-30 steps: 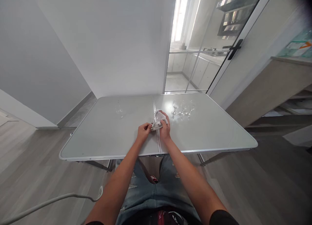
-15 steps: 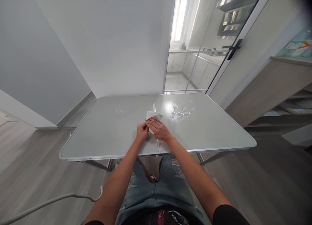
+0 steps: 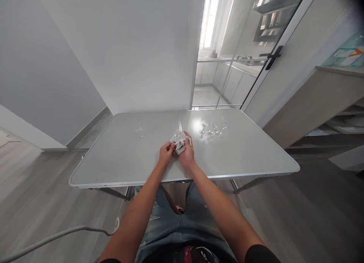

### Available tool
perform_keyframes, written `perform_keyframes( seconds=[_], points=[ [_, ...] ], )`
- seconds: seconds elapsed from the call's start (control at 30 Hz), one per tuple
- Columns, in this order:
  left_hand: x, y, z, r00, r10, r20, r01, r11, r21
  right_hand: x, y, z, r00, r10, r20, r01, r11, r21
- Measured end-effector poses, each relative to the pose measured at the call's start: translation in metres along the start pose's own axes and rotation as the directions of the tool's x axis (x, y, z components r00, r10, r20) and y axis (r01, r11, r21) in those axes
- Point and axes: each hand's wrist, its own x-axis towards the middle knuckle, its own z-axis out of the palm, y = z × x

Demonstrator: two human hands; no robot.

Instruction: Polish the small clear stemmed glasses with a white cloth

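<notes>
Near the front middle of the table, my left hand (image 3: 167, 153) is closed, its fingertips pinching a clear stemmed glass (image 3: 178, 134) low down. The glass is tilted, and the bowl shows only in part. My right hand (image 3: 188, 153) wraps a crumpled white cloth (image 3: 180, 146) against the glass from the right side. The cloth and the fingers hide much of the stem and base.
On the light grey folding table (image 3: 241, 153), three stemmed glasses (image 3: 203, 126) stand together right of centre. Another clear glass (image 3: 139, 130) is at the left. A wall rises behind the table, beside a glazed door (image 3: 227, 65). Shelves (image 3: 327, 92) stand at the right.
My right hand has turned from lying palm down over the cloth to cupping it from the right. The cloth is now bunched up and the glass shows. My left hand has hardly moved.
</notes>
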Motion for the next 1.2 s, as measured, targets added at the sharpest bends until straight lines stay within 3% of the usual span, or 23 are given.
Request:
perform_keyframes(
  seconds=[0.07, 0.13, 0.27, 0.37, 0.47, 0.67, 0.97, 1.2],
  points=[
    [0.001, 0.000, 0.000, 1.000, -0.005, -0.011, 0.006, 0.999, 0.033, 0.003, 0.003, -0.001, 0.990, 0.142, 0.012, -0.140, 0.956, 0.258],
    [0.001, 0.000, 0.000, 1.000, -0.014, -0.022, 0.016, 0.998, 0.055, 0.005, 0.005, -0.004, 0.974, 0.223, 0.039, -0.220, 0.891, 0.398],
    [0.001, 0.000, 0.000, 0.998, -0.044, -0.042, 0.047, 0.997, 0.060, 0.006, 0.007, -0.007, 0.918, 0.358, 0.171, -0.397, 0.827, 0.397],
    [0.002, 0.000, -0.002, 0.998, 0.016, -0.053, -0.012, 0.996, 0.088, 0.004, 0.005, -0.007, 0.893, 0.390, 0.224, -0.448, 0.814, 0.369],
    [0.001, 0.002, -0.004, 0.997, 0.055, -0.058, -0.050, 0.995, 0.083, 0.003, -0.001, -0.007, 0.897, 0.366, 0.248, -0.440, 0.796, 0.415],
    [-0.002, 0.004, -0.006, 0.996, -0.055, -0.077, 0.047, 0.994, -0.096, 0.004, -0.001, -0.010, 0.890, 0.344, 0.300, -0.444, 0.808, 0.389],
    [0.001, -0.004, -0.005, 0.999, -0.014, -0.036, 0.013, 1.000, -0.020, 0.005, 0.025, -0.012, 0.927, 0.289, 0.240, -0.340, 0.918, 0.206],
    [0.003, -0.003, -0.005, 0.991, 0.128, 0.028, -0.130, 0.990, 0.062, 0.011, 0.027, -0.013, 0.982, 0.162, 0.101, -0.182, 0.952, 0.245]
  ],
)
